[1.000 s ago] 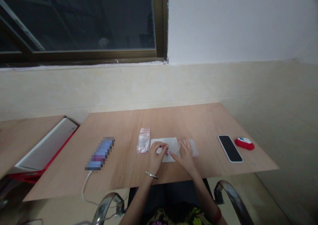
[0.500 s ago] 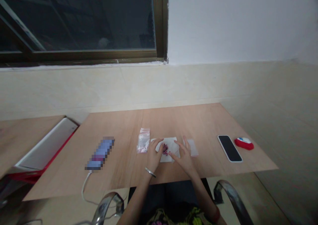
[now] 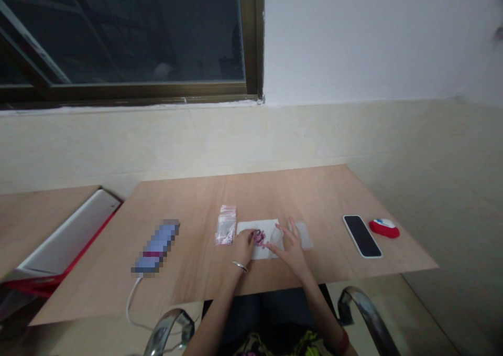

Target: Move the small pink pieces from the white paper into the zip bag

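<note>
A small pile of pink and dark red beads (image 3: 259, 238) lies on a white sheet (image 3: 255, 224) in front of me. My left hand (image 3: 243, 247), with a silver bangle at its wrist, is at the pile's left edge. Its fingers are drawn together in a pinch; whatever is between them is too small to make out. Across the sheet, my right hand (image 3: 293, 248) has its thumb and fingers spread, the thumb near the beads. A thin clear loop (image 3: 277, 235) shows faintly beside its fingers. Under and beyond that hand lies a translucent plastic piece (image 3: 304, 235).
Clear zip bags (image 3: 226, 225) lie left of the sheet. A blurred-out phone (image 3: 157, 247) with a white cable is farther left. To the right are a white-edged phone (image 3: 362, 235) and a red and white object (image 3: 384, 228). The wooden table (image 3: 283, 188) meets a tiled wall.
My left hand's fingers have closed from a spread pose into a pinch at the beads, and the pile looks more spread out. My right hand has hardly moved.
</note>
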`<state>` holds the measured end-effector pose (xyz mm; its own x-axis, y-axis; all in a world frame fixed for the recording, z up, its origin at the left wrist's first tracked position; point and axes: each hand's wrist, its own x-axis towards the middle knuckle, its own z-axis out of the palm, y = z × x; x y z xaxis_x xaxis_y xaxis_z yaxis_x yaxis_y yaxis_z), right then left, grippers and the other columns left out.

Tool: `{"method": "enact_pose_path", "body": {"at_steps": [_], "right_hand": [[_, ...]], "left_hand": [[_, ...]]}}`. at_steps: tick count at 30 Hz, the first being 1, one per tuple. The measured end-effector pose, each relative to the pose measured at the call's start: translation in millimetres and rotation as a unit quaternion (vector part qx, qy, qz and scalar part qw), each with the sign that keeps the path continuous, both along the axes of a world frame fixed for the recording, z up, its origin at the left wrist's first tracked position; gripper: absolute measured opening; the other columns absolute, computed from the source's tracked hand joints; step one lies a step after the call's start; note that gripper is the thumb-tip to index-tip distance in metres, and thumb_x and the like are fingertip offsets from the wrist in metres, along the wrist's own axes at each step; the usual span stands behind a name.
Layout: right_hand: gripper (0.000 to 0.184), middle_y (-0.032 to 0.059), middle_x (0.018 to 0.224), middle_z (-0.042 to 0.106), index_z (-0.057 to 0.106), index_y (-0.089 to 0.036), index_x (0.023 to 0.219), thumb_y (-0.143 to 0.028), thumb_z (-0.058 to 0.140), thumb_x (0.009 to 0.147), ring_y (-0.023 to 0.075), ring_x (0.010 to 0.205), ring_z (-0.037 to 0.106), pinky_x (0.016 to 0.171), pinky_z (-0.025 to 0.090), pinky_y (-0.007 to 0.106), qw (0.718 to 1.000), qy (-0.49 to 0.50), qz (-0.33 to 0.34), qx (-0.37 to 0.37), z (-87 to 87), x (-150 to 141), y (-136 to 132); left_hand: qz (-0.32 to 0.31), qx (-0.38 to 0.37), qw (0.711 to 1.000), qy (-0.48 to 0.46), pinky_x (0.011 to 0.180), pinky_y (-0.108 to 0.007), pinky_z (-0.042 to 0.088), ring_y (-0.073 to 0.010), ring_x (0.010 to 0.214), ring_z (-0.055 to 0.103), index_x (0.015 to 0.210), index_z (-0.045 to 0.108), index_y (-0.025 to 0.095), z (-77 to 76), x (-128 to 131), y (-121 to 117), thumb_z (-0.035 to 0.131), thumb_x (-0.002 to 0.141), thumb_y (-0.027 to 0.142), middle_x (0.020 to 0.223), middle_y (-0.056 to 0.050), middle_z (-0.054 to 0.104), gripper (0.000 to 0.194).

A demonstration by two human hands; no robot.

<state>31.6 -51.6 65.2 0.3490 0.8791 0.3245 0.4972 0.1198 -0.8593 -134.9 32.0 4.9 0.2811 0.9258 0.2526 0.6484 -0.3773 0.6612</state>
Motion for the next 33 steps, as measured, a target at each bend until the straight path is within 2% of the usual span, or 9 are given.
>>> {"method": "enact_pose_path", "body": {"at_steps": [4,9,12,18,20,22,26,29,33], "right_hand": [[0.053,0.0099,0.139,0.037,0.061,-0.025,0.109,-0.047,0.072,0.062,0.0299,0.129,0.033,0.101,0.034,0.049,1.0,-0.012,0.0,0.012,0.1,0,0],[0.055,0.0105,0.142,0.033,0.06,-0.025,0.111,-0.047,0.072,0.062,0.03,0.13,0.032,0.102,0.033,0.049,1.0,-0.028,-0.001,0.006,-4.4,0,1],[0.057,0.0103,0.143,0.032,0.06,-0.026,0.112,-0.047,0.073,0.061,0.0312,0.131,0.03,0.102,0.031,0.051,0.999,-0.048,0.002,0.0,-11.9,0,4],[0.06,0.0101,0.143,0.031,0.058,-0.026,0.114,-0.044,0.075,0.059,0.0322,0.13,0.031,0.101,0.033,0.052,0.997,-0.072,0.011,0.006,-25.5,-4,10],[0.06,0.0097,0.142,0.032,0.058,-0.027,0.115,-0.043,0.075,0.059,0.0316,0.13,0.031,0.101,0.034,0.051,0.997,-0.069,0.013,0.011,-25.8,-7,11],[0.059,0.0089,0.141,0.033,0.057,-0.027,0.116,-0.042,0.074,0.061,0.0302,0.13,0.031,0.102,0.034,0.049,0.998,-0.061,0.019,0.015,-23.9,-9,11],[0.054,0.0094,0.141,0.033,0.058,-0.025,0.115,-0.042,0.071,0.065,0.0287,0.13,0.032,0.103,0.033,0.047,0.999,-0.037,0.031,0.006,-16.7,-9,10],[0.055,0.0108,0.14,0.035,0.058,-0.024,0.114,-0.044,0.071,0.065,0.0288,0.13,0.033,0.103,0.034,0.047,1.0,-0.011,0.027,0.0,-11.9,-6,9],[0.054,0.0121,0.139,0.037,0.058,-0.022,0.113,-0.044,0.071,0.065,0.0279,0.128,0.036,0.103,0.034,0.046,1.0,0.012,0.024,0.011,-9.8,-3,9]], "left_hand": [[-0.006,0.007,1.0,-0.006,0.086,-0.04,0.047,-0.0207,0.093,0.061,0.096,0.064,0.017,-4.9,-2,4,0.049,0.08,0.018,0.095,-0.008,0.068,0.022],[0.037,0.009,0.998,-0.042,0.085,-0.04,0.047,-0.0198,0.09,0.062,0.097,0.063,0.015,-6.4,-8,3,0.051,0.079,0.019,0.093,-0.008,0.067,0.022],[0.057,0.012,0.994,-0.098,0.085,-0.038,0.047,-0.0185,0.09,0.062,0.102,0.06,0.016,18.9,-8,-5,0.05,0.081,0.023,0.093,-0.007,0.067,0.025],[0.048,0.046,0.984,-0.166,0.087,-0.036,0.045,-0.0181,0.093,0.06,0.105,0.059,0.02,103.2,8,-27,0.054,0.081,0.027,0.093,-0.004,0.066,0.026],[0.017,0.061,0.986,-0.153,0.088,-0.036,0.044,-0.0187,0.094,0.059,0.102,0.061,0.021,119.2,13,-32,0.055,0.081,0.028,0.093,-0.004,0.066,0.024],[-0.024,0.059,0.99,-0.127,0.088,-0.037,0.044,-0.0191,0.095,0.059,0.102,0.061,0.022,123.9,16,-36,0.056,0.081,0.029,0.095,-0.004,0.066,0.023],[-0.032,0.017,0.992,-0.119,0.088,-0.036,0.045,-0.0189,0.099,0.058,0.105,0.06,0.022,105.2,14,-36,0.052,0.084,0.031,0.104,-0.005,0.064,0.025],[0.025,-0.008,0.992,-0.127,0.087,-0.037,0.046,-0.0195,0.098,0.059,0.104,0.06,0.019,76.5,7,-31,0.048,0.085,0.031,0.103,-0.007,0.065,0.025],[0.041,0.01,0.998,-0.045,0.094,-0.042,0.042,-0.0214,0.106,0.056,0.109,0.057,0.017,31.0,-7,-24,0.045,0.085,0.026,0.111,-0.01,0.062,0.028]]}}
